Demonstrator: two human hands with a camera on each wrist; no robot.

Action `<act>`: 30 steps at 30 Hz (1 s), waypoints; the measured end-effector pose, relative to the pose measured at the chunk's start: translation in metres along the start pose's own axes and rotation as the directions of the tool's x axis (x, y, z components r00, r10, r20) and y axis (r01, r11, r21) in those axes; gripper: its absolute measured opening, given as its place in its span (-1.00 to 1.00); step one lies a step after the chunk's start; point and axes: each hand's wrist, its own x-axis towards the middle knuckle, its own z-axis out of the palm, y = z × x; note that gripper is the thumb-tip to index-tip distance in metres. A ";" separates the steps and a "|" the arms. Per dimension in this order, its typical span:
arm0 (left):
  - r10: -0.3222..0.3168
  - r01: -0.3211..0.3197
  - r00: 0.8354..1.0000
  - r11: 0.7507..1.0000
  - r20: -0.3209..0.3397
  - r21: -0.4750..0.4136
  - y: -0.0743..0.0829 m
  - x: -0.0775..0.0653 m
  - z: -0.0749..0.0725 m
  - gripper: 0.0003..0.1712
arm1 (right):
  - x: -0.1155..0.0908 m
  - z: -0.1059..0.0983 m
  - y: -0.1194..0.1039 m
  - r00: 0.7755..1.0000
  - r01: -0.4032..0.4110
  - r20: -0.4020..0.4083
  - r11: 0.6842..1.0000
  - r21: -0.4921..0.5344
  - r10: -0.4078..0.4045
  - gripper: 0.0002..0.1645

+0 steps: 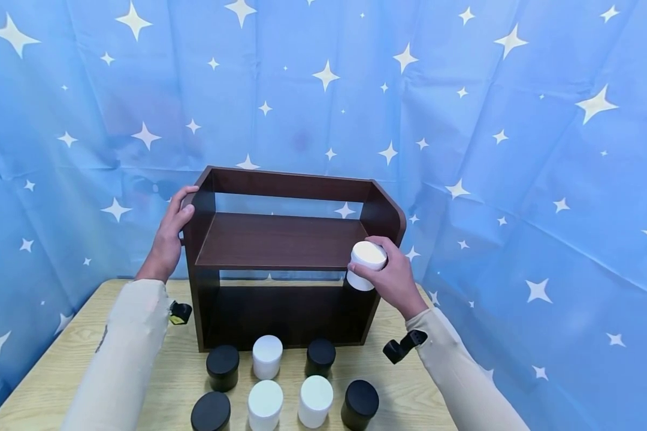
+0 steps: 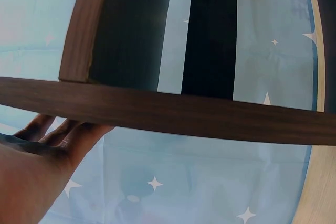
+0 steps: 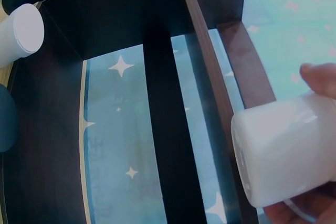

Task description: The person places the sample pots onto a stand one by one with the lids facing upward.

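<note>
A dark brown two-tier wooden shelf [image 1: 280, 239] stands on the table. My left hand [image 1: 171, 230] rests against the outside of its left side panel, fingertips near the upper edge; the left wrist view shows the fingers [image 2: 86, 135] touching that panel [image 2: 173, 114]. With my right hand [image 1: 390, 275] I grip a white lidded jar [image 1: 362, 276], upright, at the right end of the upper board's front edge. Thumb and fingers lie on opposite sides of the jar [image 3: 283, 150] in the right wrist view, its base close by the board edge [image 3: 210, 72].
Before the shelf stand several jars in two rows: white ones [image 1: 267, 357] and black ones [image 1: 223, 368]. The pale wood table [image 1: 410, 389] carries everything. A blue star-patterned curtain [image 1: 323, 120] hangs close behind and to the right.
</note>
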 end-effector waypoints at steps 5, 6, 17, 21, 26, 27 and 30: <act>-0.022 0.022 1.000 1.000 -0.004 -0.004 0.001 -0.001 0.000 -0.39 | 0.001 0.000 -0.002 1.000 -0.021 -0.012 1.000 -0.003 0.021 -0.23; -0.025 0.025 1.000 1.000 -0.005 -0.002 0.001 -0.001 0.000 -0.39 | 0.001 0.000 -0.002 1.000 -0.021 -0.012 1.000 -0.004 0.021 -0.22; -0.012 0.012 1.000 1.000 0.002 -0.003 0.001 0.000 -0.001 -0.37 | 0.005 -0.002 -0.007 1.000 -0.006 -0.023 1.000 0.000 0.006 -0.22; -0.008 0.008 1.000 1.000 0.002 0.002 0.001 0.001 -0.002 -0.37 | 0.008 -0.002 -0.008 1.000 -0.016 -0.022 1.000 0.006 0.016 -0.21; -0.003 0.003 1.000 1.000 0.009 0.002 0.001 0.001 -0.002 -0.37 | 0.010 -0.001 -0.008 0.999 -0.024 -0.021 1.000 0.016 0.024 -0.21; -0.003 0.003 1.000 1.000 0.010 0.000 0.001 0.001 -0.002 -0.37 | 0.011 -0.001 -0.008 0.999 -0.023 -0.021 1.000 0.017 0.024 -0.21; -0.005 0.005 1.000 1.000 0.010 -0.006 0.001 0.002 -0.002 -0.36 | 0.012 -0.001 -0.010 1.000 -0.020 -0.023 1.000 0.017 0.020 -0.22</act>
